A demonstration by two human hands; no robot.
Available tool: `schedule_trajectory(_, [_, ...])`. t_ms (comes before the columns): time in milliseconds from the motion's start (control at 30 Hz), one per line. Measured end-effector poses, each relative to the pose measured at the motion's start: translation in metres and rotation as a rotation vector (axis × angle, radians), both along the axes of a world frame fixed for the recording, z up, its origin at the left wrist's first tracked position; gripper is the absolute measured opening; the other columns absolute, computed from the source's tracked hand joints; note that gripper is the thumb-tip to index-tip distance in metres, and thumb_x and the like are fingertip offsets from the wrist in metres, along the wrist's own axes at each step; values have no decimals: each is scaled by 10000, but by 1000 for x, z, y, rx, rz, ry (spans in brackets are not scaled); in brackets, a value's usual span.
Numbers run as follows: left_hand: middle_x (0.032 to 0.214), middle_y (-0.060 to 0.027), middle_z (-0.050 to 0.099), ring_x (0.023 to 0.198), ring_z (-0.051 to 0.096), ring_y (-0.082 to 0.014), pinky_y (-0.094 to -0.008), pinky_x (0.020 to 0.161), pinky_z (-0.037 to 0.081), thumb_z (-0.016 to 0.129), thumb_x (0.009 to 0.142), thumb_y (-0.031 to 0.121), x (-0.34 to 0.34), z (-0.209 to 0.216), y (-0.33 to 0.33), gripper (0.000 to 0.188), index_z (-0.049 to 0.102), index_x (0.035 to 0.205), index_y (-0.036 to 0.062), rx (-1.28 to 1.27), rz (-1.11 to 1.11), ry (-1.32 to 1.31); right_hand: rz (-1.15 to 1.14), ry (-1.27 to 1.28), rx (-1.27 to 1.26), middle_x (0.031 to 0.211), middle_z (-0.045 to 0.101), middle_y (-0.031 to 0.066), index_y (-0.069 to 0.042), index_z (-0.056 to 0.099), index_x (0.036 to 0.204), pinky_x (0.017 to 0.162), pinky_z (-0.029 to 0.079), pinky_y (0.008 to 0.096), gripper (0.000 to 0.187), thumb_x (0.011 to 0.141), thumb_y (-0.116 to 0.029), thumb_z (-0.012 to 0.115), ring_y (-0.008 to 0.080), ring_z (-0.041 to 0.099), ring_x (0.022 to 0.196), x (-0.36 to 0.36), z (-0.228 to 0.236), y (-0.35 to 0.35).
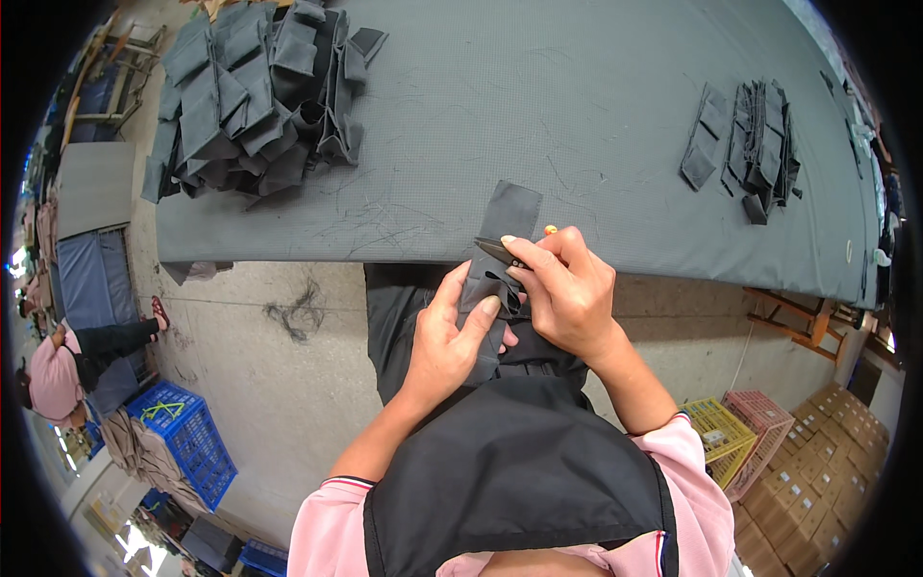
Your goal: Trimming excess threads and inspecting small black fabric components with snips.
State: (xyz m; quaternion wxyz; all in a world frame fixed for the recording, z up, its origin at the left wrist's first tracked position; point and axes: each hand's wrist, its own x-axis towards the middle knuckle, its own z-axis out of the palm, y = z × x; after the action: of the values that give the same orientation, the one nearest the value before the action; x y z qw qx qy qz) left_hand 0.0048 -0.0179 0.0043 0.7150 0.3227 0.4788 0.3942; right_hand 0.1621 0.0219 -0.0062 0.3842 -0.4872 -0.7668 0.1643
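At the table's near edge my left hand (448,338) pinches a dark grey strip of fabric (512,210) between thumb and fingers. The strip's far end lies on the table, and a folded loop of it stands up beside my left thumb. My right hand (571,296) grips small dark thread snips (496,252), their tip pointing left across the strip. Whether the blades touch a thread is too small to tell. A big heap of similar folded grey pieces (231,91) sits at the far left of the table, and a smaller stack (765,144) lies at the right.
Loose threads lie over the grey-covered table (538,87). A thread clump (298,310) is on the floor. Around me stand a blue crate (192,438) at left, and yellow (721,431) and pink crates (762,415) and cardboard boxes (817,481) at right. Another person (60,377) is far left.
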Motion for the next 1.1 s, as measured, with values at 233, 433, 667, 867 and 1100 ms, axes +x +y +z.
schedule_trajectory(233, [999,-95,638,677,615,-115,-252,608,512,489,940,91,-2,1,0,407,387,1326,10,-52,-10,9,-24,469,-487,790,471,37,-18,679,993,524,389,222,264,734,32,665,99,470,642,-2,5,-2])
schedule_trajectory(433, [978,-87,638,681,615,-112,-252,609,511,496,938,87,-3,1,-2,403,395,1320,8,-42,9,14,-6,196,-222,778,496,65,-14,668,956,477,479,268,239,732,65,646,125,576,582,5,9,-5])
schedule_trajectory(667, [972,-86,634,692,637,-137,-263,617,514,540,937,175,-1,-5,-6,387,439,1274,12,-63,16,30,0,296,-308,788,487,69,-20,658,953,502,448,249,227,735,38,639,123,531,590,-2,3,-1])
schedule_trajectory(867, [1246,-176,542,984,608,-217,-388,837,536,489,965,282,-37,-30,40,339,417,1223,74,-238,193,-343,-37,591,-568,924,490,38,19,599,999,575,415,207,223,784,-3,654,85,529,732,6,-9,-18])
schedule_trajectory(1100, [1115,-126,589,923,603,-223,-430,750,546,489,964,309,-29,-26,49,279,418,1179,145,-364,334,-430,15,199,-401,735,485,55,-23,652,925,484,391,253,268,675,-28,748,144,475,544,-3,1,-63])
